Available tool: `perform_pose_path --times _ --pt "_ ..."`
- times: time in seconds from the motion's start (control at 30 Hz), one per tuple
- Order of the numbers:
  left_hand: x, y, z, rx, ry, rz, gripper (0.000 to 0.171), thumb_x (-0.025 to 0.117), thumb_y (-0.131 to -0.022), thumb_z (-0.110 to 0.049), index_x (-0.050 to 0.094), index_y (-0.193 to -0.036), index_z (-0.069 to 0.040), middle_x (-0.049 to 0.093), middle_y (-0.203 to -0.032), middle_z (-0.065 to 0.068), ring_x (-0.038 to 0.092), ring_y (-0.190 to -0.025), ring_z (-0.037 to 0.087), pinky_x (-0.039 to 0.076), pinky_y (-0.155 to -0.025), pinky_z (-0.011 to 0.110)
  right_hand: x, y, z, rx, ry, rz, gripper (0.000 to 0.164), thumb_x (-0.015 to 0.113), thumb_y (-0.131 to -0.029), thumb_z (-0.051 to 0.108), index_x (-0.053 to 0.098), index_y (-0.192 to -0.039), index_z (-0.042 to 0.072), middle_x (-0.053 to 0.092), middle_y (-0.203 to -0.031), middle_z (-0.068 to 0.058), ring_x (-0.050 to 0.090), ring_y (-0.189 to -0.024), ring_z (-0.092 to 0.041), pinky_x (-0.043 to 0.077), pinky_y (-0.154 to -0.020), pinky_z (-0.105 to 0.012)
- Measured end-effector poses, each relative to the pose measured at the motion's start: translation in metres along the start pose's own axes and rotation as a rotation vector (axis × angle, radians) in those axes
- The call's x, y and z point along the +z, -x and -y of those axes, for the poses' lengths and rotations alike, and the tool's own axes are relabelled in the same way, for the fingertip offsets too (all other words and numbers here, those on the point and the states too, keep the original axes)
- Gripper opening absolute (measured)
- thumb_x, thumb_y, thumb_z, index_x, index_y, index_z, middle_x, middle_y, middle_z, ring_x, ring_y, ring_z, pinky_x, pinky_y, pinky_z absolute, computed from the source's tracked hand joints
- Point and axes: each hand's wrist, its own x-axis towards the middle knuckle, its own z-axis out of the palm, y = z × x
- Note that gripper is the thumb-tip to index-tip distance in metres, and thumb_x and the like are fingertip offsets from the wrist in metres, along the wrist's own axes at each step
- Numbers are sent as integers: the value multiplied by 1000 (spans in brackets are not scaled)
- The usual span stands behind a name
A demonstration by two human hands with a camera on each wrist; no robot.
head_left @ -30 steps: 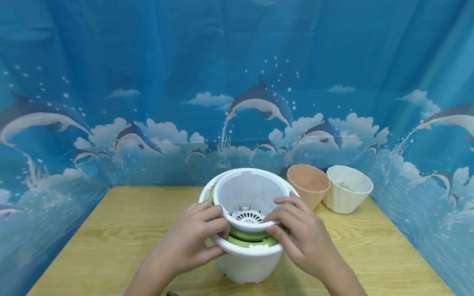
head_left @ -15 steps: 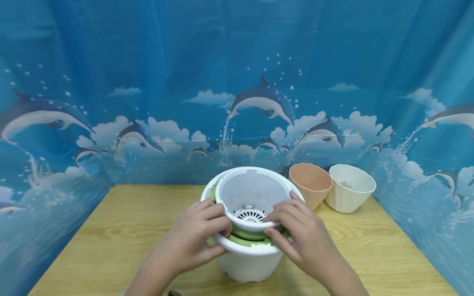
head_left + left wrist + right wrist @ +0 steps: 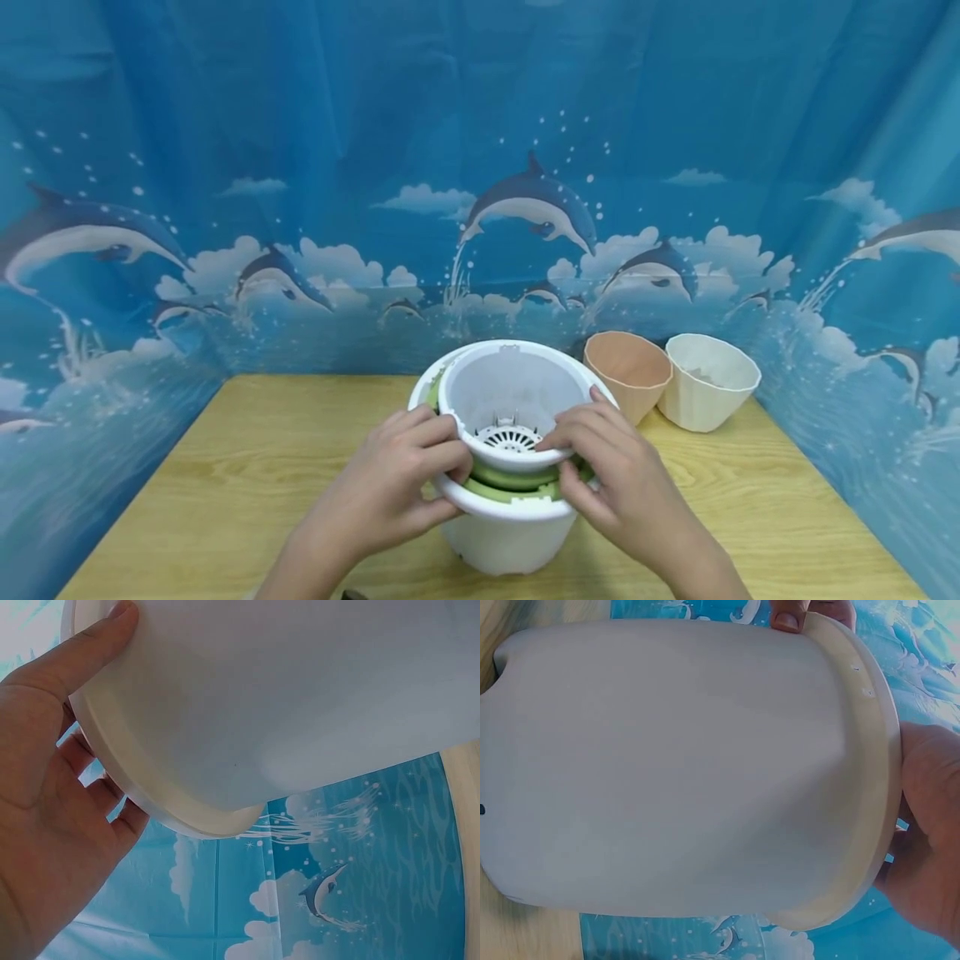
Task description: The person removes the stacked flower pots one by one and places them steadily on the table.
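A stack of nested flower pots stands on the table in the head view: a large white outer pot, a green pot inside it, and a smaller white inner pot with a slotted base on top. My left hand grips the outer pot's rim at the near left, fingers over it and thumb below. In the left wrist view that thumb lies on the outer wall. My right hand pinches the inner pot's near-right rim, fingertips inside and thumb beneath, close to the green rim.
Behind the stack at the right, a terracotta-coloured pot and a cream faceted pot stand side by side on the wooden table. A blue dolphin curtain closes off the back and sides. Something small and dark shows at the bottom edge.
My right thumb has shifted slightly right along the near rims, below the inner pot's edge. The left hand keeps its hold, and the stack stays almost where it was.
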Motion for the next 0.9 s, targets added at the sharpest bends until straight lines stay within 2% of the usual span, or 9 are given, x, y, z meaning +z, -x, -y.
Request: perform_pose_path --times 0.2,0.37,0.57,0.77,0.9 --pt "0 1 0 5 -1 -5 33 87 -71 -31 56 -80 -29 54 -88 -18 47 -84 6 41 -72 27 2 1 1 22 -16 -14 24 67 -83 3 69 -98 21 67 -102 9 60 -106 -15 28 -118 -48" --pt "0 1 0 5 4 -1 32 88 -70 -30 57 -80 -29 55 -89 -18 48 -85 6 42 -72 27 7 1 2 -11 -9 -97 28 66 -78 0 70 -94 22 68 -97 11 61 -99 -13 32 -115 -53" --pt "-1 1 -1 -27 -1 28 33 88 -70 -33 57 -79 -30 54 -91 -21 47 -87 2 41 -73 25 12 0 3 -60 -5 -206 28 65 -75 -2 71 -91 20 68 -93 8 61 -94 -14 32 -116 -46" --pt "0 1 -1 -9 9 2 32 89 -70 -32 58 -79 -29 55 -89 -19 48 -84 4 41 -72 24 14 -2 4 -74 -9 -273 28 65 -74 -4 73 -91 17 71 -93 4 63 -97 -20 33 -116 -44" --pt "-1 0 -1 -13 17 -1 32 89 -70 -31 58 -79 -28 55 -87 -19 47 -82 4 41 -70 23 12 -3 5 -74 -15 -302 24 64 -77 -2 73 -93 14 71 -95 0 63 -101 -24 32 -117 -45"
